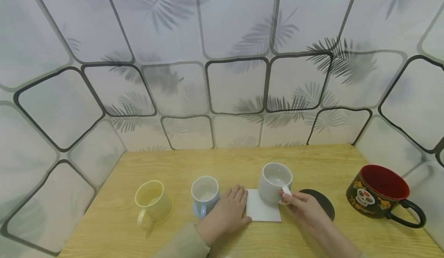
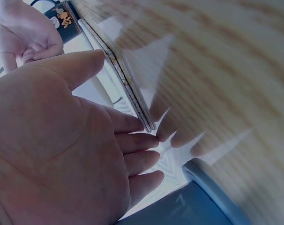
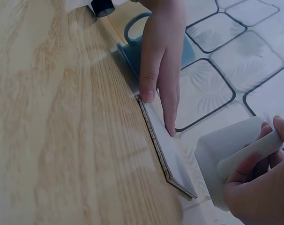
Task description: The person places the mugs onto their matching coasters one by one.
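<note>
At the white mug (image 1: 268, 189), the right hand (image 1: 306, 208) pinches a partly hidden handle (image 3: 239, 159); the left hand (image 1: 230, 211) lies outstretched.

No words, letters, numbers, brand names or signs are showing clearly enough for anyone to read in any of these views.

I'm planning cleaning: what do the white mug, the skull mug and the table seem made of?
White mug: probably glazed ceramic, smooth with a soft sheen. Skull mug: likely ceramic too, its red interior seemingly glossy. Table: wood or wood-look laminate, satiny, showing grain.
</note>
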A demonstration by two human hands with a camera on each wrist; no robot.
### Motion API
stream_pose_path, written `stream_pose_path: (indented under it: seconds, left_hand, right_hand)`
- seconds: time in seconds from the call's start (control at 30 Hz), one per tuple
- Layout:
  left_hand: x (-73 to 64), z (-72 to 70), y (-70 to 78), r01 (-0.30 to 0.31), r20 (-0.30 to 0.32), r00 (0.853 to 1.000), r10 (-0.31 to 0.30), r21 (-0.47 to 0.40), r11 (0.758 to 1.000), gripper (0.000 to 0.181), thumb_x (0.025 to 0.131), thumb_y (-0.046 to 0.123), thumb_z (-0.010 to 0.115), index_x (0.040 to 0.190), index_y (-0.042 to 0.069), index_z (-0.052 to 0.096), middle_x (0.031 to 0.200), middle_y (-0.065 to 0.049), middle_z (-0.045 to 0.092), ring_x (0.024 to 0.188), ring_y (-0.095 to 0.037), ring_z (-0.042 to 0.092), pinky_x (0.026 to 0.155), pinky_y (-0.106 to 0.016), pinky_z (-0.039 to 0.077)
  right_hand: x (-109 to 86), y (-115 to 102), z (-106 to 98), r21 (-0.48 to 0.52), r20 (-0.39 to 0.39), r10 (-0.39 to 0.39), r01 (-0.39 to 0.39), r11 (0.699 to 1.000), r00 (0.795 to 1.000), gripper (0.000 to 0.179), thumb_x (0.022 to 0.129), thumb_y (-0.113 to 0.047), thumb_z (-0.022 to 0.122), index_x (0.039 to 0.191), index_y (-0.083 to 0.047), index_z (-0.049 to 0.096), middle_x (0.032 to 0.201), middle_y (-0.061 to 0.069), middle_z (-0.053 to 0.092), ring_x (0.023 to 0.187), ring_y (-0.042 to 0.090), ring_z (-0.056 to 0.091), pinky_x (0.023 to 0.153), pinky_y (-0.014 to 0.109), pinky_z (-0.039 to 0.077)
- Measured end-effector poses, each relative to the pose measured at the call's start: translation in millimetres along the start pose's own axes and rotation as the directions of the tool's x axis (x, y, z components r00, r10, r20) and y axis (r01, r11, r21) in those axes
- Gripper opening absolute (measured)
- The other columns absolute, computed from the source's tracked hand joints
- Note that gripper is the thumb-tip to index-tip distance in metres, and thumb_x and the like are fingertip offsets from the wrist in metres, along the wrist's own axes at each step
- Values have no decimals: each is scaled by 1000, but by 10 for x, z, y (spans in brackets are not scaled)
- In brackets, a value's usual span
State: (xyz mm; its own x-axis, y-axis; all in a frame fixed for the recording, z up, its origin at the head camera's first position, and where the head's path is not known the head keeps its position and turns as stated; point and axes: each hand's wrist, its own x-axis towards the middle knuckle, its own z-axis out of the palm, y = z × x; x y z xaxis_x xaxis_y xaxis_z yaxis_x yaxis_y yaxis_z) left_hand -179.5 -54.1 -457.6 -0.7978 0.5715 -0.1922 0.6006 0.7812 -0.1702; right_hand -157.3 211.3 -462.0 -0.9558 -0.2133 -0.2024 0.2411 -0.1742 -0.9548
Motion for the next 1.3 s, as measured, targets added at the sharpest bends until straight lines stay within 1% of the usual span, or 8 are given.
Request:
stream_pose_path:
  seconds: [0.1, 0.2, 0.33, 0.53, 0.7, 0.87, 1.07, 1.3]
  left_hand:
    - [4, 1, 2, 3, 1, 1000, -3, -1, 1000, 83, 105, 66, 49, 165, 10, 38, 173, -9, 36, 162, -23, 33, 132, -38, 34]
    - [10, 5, 2, 5, 3, 1000, -5, -1, 1000, 83, 105, 66, 49, 165, 10, 37, 173, -9, 36, 162, -23, 32, 132, -38, 33]
    - [5, -2, 5, 5, 5, 1000, -5, 6, 1000, 83, 105, 66, 49, 165, 10, 37, 173, -9, 36, 162, -23, 32, 132, -37, 33]
    - [-5, -12, 8, 6, 4, 1000, -6, 7, 1000, 83, 105, 66, 49, 165, 10, 37, 173, -9, 36, 162, -23, 32, 132, -37, 33]
    - [-2, 0, 7, 8, 0, 1000, -8, 10, 1000, 83, 105, 66, 49, 165, 10, 38, 173, -9, 36, 162, -23, 32, 132, -37, 34]
    - [1, 12, 8, 9, -7, 1000, -9, 19, 1000, 83, 104, 66, 49, 164, 10, 38, 172, -9, 37, 162, -23, 33, 132, -37, 34]
    - [-4, 15, 8, 9, -12, 1000, -8, 15, 1000, 83, 104, 66, 49, 164, 10, 39, 172, -9, 37, 162, -23, 34, 132, -37, 35]
    - [13, 56, 5, 8, -28, 1000, -8, 10, 1000, 83, 104, 66, 50, 164, 10, 39, 172, -9, 38, 161, -23, 35, 132, -37, 35]
  right_hand:
    - [-6, 9, 16, -9, -11, 17, -17, 1000, 1000, 30, 107, -12, 63, 93, -30, 83, 108, -21, 77, 115, -9, 58, 100, 8, 52]
    - [-14, 25, 27, -12, -6, 27, -27, 1000, 1000, 29, 106, -12, 64, 94, -30, 83, 108, -21, 76, 115, -10, 58, 100, 8, 51]
    - [-27, 55, 43, -44, 0, 27, -27, 999, 1000, 27, 106, -14, 64, 97, -31, 83, 108, -22, 77, 116, -12, 57, 100, 8, 51]
    - [-49, 104, 78, -68, 43, 19, -16, 998, 999, 25, 107, -16, 64, 98, -28, 84, 107, -22, 79, 115, -12, 57, 99, 9, 50]
    - [-63, 124, 115, -60, 50, 43, -40, 997, 998, 23, 106, -17, 66, 96, -28, 83, 107, -21, 79, 114, -12, 58, 98, 9, 51]
    - [-76, 134, 150, -63, 40, 40, -37, 997, 998, 21, 106, -17, 66, 97, -28, 83, 109, -21, 77, 115, -13, 57, 100, 8, 51]
    - [-95, 170, 205, -88, 14, 40, -38, 995, 999, 20, 106, -17, 65, 102, -24, 84, 111, -20, 77, 117, -14, 54, 99, 5, 48]
    - [-111, 180, 298, -113, -17, 36, -38, 993, 999, 18, 107, -19, 66, 107, -20, 84, 113, -18, 79, 119, -11, 55, 100, 7, 47]
